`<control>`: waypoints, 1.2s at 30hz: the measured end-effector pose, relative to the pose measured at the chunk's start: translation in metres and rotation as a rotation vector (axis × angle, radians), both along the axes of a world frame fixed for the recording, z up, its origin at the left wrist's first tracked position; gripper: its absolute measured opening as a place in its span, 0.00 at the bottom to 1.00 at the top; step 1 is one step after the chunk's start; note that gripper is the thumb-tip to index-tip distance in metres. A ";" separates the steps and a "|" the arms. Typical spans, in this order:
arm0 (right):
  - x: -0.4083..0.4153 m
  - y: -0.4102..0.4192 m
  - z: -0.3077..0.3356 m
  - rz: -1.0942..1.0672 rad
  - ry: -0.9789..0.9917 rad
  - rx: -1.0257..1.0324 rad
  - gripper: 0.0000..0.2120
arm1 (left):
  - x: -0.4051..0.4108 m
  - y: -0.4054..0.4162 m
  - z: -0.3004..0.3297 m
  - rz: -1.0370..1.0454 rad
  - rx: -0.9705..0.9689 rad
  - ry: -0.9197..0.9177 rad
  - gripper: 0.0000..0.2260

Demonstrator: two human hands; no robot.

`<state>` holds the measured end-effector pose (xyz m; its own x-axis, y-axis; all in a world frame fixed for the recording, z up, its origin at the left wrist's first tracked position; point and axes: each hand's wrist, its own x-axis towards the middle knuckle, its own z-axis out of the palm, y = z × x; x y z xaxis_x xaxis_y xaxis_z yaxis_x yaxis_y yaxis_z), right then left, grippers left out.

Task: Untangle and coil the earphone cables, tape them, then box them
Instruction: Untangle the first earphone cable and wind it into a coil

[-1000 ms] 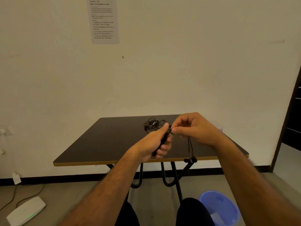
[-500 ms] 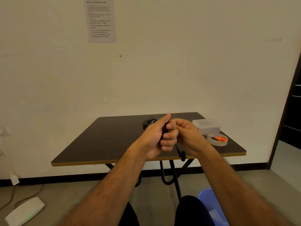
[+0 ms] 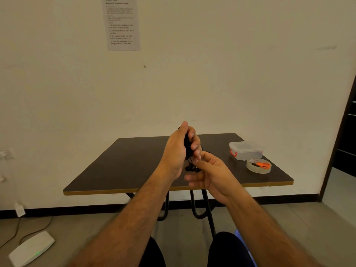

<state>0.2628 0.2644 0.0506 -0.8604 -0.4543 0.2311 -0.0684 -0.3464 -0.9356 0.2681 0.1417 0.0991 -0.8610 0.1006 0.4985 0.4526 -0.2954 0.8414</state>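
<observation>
— What's the biggest thing in view?
— The pale wall [image 3: 212, 74], with a printed sheet [image 3: 123, 24] stuck up near the top. Below it stands a dark desk [image 3: 134, 160] with a light front edge.

— And on the desk?
— Toward its right side, a clear lidded box [image 3: 246, 150] with an orange clasp. Just in front of the box lies a roll of clear tape [image 3: 258, 168], and orange-handled scissors [image 3: 263, 165] rest across the top of the roll.

— Where are the hands?
— Both are raised over the middle of the desk. The left hand [image 3: 178, 151] is upright, thumb on top, and its grip is curled round a bundle of black earphone cable [image 3: 187, 145]. The bundle sits inside the fist, between palm and fingers.

— Does any of it hang free?
— Yes, a short end with the earbuds [image 3: 192, 169] dangles just below the left fist.

— And the right hand [image 3: 210, 174]?
— It is lower, just beside the earbuds, with its forefinger stretched toward the cable under the left fist. Whether it actually pinches the strand, I cannot tell.

— Anything smaller?
— A white device [image 3: 31, 248] with a green light lies on the floor at the left.
</observation>
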 end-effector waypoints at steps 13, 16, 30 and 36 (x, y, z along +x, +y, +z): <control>0.018 -0.006 0.016 -0.128 0.087 0.004 0.23 | -0.006 -0.006 -0.014 -0.024 0.220 -0.075 0.22; 0.019 -0.011 0.016 -0.249 0.164 0.093 0.22 | -0.006 -0.002 -0.017 -0.005 0.229 -0.107 0.22; -0.001 0.006 0.011 -0.242 0.333 0.335 0.40 | 0.004 -0.016 -0.011 -0.310 0.360 -0.405 0.21; -0.011 0.013 0.015 -0.070 0.223 0.233 0.18 | 0.005 -0.021 -0.015 -0.527 0.156 -0.460 0.21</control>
